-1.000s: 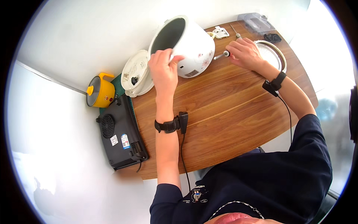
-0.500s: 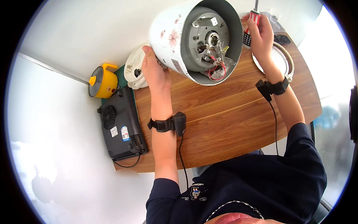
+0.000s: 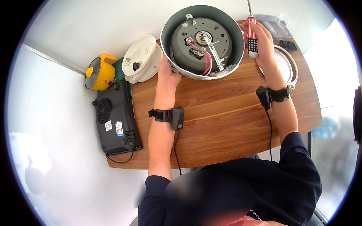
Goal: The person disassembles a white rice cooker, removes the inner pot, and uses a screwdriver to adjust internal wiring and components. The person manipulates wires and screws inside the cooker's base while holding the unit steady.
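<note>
A rice cooker body [image 3: 202, 45] is tipped with its open underside toward me. Inside it I see the round grey heating plate, a metal lever bar and red and white wires. My left hand [image 3: 168, 73] grips the shell at its lower left, fingers hidden behind it. On the far right, my right hand [image 3: 265, 44] is closed round a screwdriver [image 3: 252, 37] with a red, white and black handle, its shaft pointing away. Some of this hand's fingertips lie close to the shell's right rim; I cannot tell if they touch it.
Left of the cooker body lies an off-white plastic base cover [image 3: 140, 60]. Farther left are a yellow electric pot [image 3: 102, 75] and an upturned black induction cooker [image 3: 115, 116]. A white ring-shaped part [image 3: 290, 67] and clear plastic packaging [image 3: 272, 26] sit at the right of the wooden table [image 3: 222, 120].
The cooker body has turned from its side, so its underside faces me more squarely and its flowered outer wall is hidden. The screwdriver has stayed in my right hand.
</note>
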Available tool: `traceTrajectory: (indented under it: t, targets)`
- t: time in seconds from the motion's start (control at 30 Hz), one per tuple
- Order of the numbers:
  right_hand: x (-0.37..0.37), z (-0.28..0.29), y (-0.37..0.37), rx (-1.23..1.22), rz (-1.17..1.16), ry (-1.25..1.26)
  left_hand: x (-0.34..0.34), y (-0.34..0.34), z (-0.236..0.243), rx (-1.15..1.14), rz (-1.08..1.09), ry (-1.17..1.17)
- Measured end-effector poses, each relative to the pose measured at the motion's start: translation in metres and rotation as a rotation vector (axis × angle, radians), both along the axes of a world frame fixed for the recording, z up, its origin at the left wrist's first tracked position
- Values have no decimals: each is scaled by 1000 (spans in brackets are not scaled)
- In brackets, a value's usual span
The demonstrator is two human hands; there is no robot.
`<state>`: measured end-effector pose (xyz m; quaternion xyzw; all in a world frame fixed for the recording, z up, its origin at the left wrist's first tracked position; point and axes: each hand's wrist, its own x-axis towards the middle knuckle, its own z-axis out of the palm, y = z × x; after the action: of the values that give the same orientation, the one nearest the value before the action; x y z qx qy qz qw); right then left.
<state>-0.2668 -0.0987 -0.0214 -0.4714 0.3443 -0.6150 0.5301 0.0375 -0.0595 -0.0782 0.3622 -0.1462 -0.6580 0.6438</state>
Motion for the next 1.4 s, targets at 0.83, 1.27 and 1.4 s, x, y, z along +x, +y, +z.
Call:
traceTrajectory:
  t: [0.83, 1.27, 1.4]
  targets:
    - [-21, 60, 40, 116, 369, 701, 10, -4, -11, -138, 60, -15]
    - [-39, 37, 26, -121, 404, 808, 50, -1, -5, -298, -24, -333]
    - [-32, 36, 16, -124, 255, 838, 60, 20, 46, -264, -1, -829]
